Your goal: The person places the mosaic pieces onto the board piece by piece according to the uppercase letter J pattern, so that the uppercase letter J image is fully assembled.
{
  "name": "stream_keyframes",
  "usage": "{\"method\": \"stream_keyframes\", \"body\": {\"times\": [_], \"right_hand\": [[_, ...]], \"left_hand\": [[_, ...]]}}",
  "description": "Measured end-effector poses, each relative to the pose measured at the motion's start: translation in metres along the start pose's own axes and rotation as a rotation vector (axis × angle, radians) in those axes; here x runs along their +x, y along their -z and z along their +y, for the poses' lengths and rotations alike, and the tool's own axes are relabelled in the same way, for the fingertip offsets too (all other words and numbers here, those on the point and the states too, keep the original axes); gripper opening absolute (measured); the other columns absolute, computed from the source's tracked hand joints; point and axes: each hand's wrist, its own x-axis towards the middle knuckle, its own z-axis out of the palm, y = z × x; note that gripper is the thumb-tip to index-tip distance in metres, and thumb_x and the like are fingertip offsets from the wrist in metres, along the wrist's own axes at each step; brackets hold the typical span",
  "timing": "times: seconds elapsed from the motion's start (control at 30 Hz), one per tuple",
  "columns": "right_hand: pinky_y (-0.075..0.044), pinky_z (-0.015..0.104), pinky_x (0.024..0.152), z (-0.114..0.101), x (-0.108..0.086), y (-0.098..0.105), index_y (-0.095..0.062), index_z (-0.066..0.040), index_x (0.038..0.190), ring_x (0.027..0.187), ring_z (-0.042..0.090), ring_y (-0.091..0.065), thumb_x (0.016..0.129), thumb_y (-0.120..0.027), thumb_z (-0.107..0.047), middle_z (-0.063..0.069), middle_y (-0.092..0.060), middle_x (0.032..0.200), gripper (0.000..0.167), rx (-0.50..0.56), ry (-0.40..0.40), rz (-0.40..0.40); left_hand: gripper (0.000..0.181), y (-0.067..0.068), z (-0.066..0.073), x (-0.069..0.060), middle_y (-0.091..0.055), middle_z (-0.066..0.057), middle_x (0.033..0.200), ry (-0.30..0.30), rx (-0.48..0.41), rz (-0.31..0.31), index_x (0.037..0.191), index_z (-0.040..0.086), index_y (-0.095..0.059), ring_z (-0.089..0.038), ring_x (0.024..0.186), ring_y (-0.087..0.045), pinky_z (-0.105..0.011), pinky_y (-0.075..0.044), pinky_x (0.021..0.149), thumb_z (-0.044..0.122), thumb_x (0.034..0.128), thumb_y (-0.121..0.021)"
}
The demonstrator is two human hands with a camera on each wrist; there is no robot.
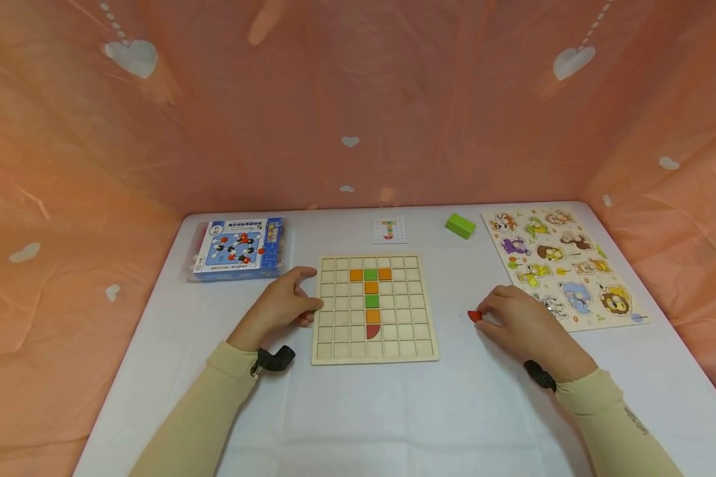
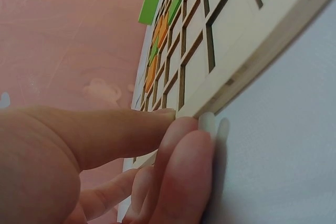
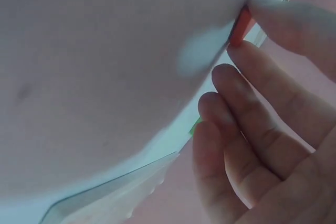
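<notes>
A square wooden grid board lies on the table with orange and green squares in a T shape and a red quarter-round piece at the bottom of the stem. At the board's left edge is my left hand; in the left wrist view its thumb and fingers hold the rim. To the right of the board, low over the table, my right hand pinches a small red piece between thumb and index finger. The right wrist view shows this red piece edge-on, its other fingers loosely bent.
Behind the board lies a small pattern card with a similar coloured figure. A green block is to its right. An animal puzzle board lies at the right, partly behind my right hand. At the left stands a blue molecule-kit box.
</notes>
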Motion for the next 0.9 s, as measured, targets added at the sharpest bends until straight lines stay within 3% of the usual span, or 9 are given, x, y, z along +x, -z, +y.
{"method": "stream_keyframes", "body": {"times": [0.2,0.4,0.7,0.9], "right_hand": [[-0.062,0.048,0.092,-0.012,0.012,-0.005,-0.081,-0.017,0.096,0.102,0.024,-0.071,0.091,-0.085,-0.02,0.0,-0.075,0.103,0.007,0.022,0.039,0.022],[-0.061,0.043,0.095,-0.045,0.039,-0.015,-0.082,-0.015,0.096,0.105,0.021,-0.067,0.092,-0.084,-0.022,-0.002,-0.073,0.102,0.008,0.044,0.097,0.007],[-0.062,0.036,0.084,-0.106,0.073,-0.028,-0.081,-0.013,0.091,0.1,0.017,-0.065,0.092,-0.085,-0.026,-0.003,-0.071,0.095,0.013,0.116,0.202,0.013],[-0.058,0.027,0.074,-0.134,0.082,-0.04,-0.077,-0.018,0.081,0.088,0.012,-0.06,0.097,-0.081,-0.029,-0.006,-0.067,0.088,0.02,0.114,0.273,0.009]], "left_hand": [[0.075,0.0,-0.001,0.0,-0.069,-0.013,0.087,-0.005,-0.006,0.003,0.162,0.012,-0.043,-0.016,0.066,-0.069,-0.028,-0.064,0.064,0.011,0.097,-0.08],[0.075,0.001,-0.002,0.0,-0.069,-0.013,0.086,-0.007,-0.009,0.003,0.162,0.012,-0.043,-0.015,0.066,-0.069,-0.028,-0.064,0.064,0.011,0.097,-0.079],[0.075,-0.001,-0.003,0.0,-0.07,-0.012,0.086,0.003,-0.017,0.005,0.162,0.015,-0.043,-0.016,0.066,-0.069,-0.028,-0.064,0.064,0.012,0.0969,-0.08],[0.074,-0.001,-0.003,-0.001,-0.07,-0.012,0.087,0.004,-0.019,0.01,0.162,0.016,-0.043,-0.016,0.066,-0.069,-0.028,-0.064,0.064,0.012,0.0969,-0.08]]}}
